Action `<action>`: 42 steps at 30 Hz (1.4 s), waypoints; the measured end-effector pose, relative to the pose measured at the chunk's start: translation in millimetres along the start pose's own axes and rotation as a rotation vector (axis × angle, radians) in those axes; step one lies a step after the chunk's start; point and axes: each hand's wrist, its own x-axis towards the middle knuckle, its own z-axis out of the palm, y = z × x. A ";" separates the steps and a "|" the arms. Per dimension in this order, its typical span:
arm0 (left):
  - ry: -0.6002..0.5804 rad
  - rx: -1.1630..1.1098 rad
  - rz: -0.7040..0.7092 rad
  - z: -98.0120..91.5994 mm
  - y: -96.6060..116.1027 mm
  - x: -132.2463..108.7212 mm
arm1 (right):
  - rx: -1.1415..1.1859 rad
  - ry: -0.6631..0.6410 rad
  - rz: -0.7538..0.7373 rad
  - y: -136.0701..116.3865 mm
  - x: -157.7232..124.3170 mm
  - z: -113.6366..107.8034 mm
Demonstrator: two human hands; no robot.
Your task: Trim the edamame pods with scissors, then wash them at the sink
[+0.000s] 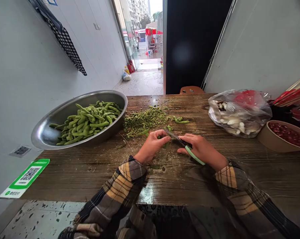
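My left hand [152, 143] is closed in a pinch on a green soybean pod [169, 128], most of it hidden by the fingers. My right hand [201, 148] grips a pair of scissors with pale green handles [194, 156]. Their blades point up and left, right at my left fingertips. Just beyond my hands, a pile of small cut green pod ends [150, 118] spreads over the wooden table [110, 179]. A few whole pods [181, 120] lie to the right of that pile. On the left, a wide metal bowl [46, 132] holds many green pods.
A clear plastic bag [239, 113] with mushrooms stands at the right. Beside it is a paper bowl [271, 137] of dark red pieces, with red-and-white sticks [293, 91] behind. A green QR code card [25, 178] lies at the left table edge.
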 end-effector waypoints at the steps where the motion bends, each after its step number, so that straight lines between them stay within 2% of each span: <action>1: 0.009 -0.068 -0.039 -0.4 0.2 -0.1 | 0.004 0.005 0.004 0.3 0.2 -0.1; 4: 0.065 -0.240 -0.120 -2.8 -0.1 0.3 | 0.006 0.040 0.047 0.6 0.8 -0.6; 7: 0.123 -0.322 -0.125 -5.8 -0.6 1.4 | -0.003 0.097 0.094 0.7 0.8 -1.1; 10: 0.129 -0.374 -0.117 -7.2 -0.3 1.7 | 0.002 0.125 0.111 0.8 0.3 -1.1; 18: 0.084 -0.345 -0.072 -5.4 0.4 -0.4 | -0.011 0.109 0.137 0.3 1.0 -1.2; 24: 0.061 -0.299 -0.038 -1.7 -1.2 -0.9 | 0.051 0.133 0.076 0.4 1.4 0.0; 29: 0.038 -0.339 -0.070 -1.0 -2.0 -1.3 | 0.067 0.191 0.028 2.4 -0.4 3.6; 42: 0.083 -0.445 -0.068 -1.7 -2.1 3.6 | -0.072 0.083 0.020 0.1 -0.6 0.6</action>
